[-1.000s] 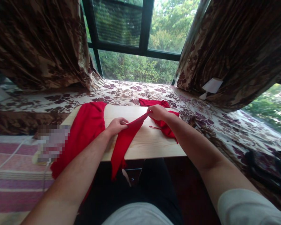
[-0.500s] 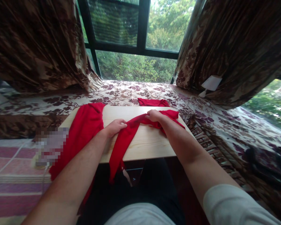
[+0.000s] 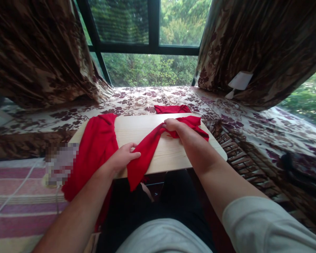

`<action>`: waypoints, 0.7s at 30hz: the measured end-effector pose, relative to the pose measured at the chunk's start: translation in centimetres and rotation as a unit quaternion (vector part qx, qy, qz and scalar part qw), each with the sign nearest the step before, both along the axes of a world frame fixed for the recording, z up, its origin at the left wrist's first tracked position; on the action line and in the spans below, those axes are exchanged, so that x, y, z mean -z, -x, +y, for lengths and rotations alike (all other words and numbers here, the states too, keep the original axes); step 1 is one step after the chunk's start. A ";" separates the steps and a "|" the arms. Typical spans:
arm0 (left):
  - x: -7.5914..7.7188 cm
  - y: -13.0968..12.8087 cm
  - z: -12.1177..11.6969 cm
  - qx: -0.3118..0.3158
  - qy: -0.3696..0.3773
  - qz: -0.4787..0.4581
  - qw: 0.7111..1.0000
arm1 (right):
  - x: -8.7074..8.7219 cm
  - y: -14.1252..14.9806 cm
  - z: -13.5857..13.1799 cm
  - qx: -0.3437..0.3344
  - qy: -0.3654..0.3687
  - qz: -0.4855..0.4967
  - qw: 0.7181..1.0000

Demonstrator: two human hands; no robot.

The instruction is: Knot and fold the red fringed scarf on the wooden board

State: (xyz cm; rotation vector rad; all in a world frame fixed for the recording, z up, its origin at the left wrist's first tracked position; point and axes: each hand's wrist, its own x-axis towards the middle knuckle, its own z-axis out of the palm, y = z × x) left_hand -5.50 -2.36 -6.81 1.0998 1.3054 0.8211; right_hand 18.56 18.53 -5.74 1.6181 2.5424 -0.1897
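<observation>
A long strip of red cloth runs slantwise across a pale wooden board, and its pointed near end hangs over the front edge. My right hand is closed around the strip near the middle of the board, with the rest of the cloth bunched under and beyond my wrist to the right. On the strip's left edge, nearer to me, my left hand pinches the fabric between thumb and fingers. A larger red cloth lies crumpled over the board's left side and drapes down past it, partly behind my left forearm.
The wooden board stands in front of a ledge with a floral cover. On that ledge lies a folded red cloth, and a small white lamp stands to the right. A striped bedspread is at the left.
My left hand has slid down the strip's edge toward me, and the strip's lower part is spread wider. My right hand keeps its grip. The view has shifted slightly.
</observation>
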 end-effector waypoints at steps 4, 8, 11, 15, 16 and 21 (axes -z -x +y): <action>-1.3 1.4 -2.3 0.054 -0.009 0.014 0.998 | 0.4 0.0 0.2 0.002 -0.004 0.000 1.000; -1.8 2.3 -3.3 0.054 -0.008 0.038 0.998 | 0.4 0.0 0.3 0.007 -0.003 -0.002 1.000; -1.7 2.6 -3.5 0.055 -0.008 0.043 0.998 | 0.4 0.0 0.3 0.003 -0.007 -0.007 1.000; -1.4 2.7 -3.6 0.060 -0.004 0.049 0.997 | 0.4 0.0 0.2 -0.004 -0.011 -0.011 1.000; -1.4 2.7 -3.6 0.063 -0.008 0.051 0.997 | 0.4 0.0 0.2 -0.006 -0.011 -0.011 1.000; -0.9 2.9 -3.5 0.060 -0.018 0.082 0.995 | 0.6 0.0 0.4 -0.003 -0.005 0.004 1.000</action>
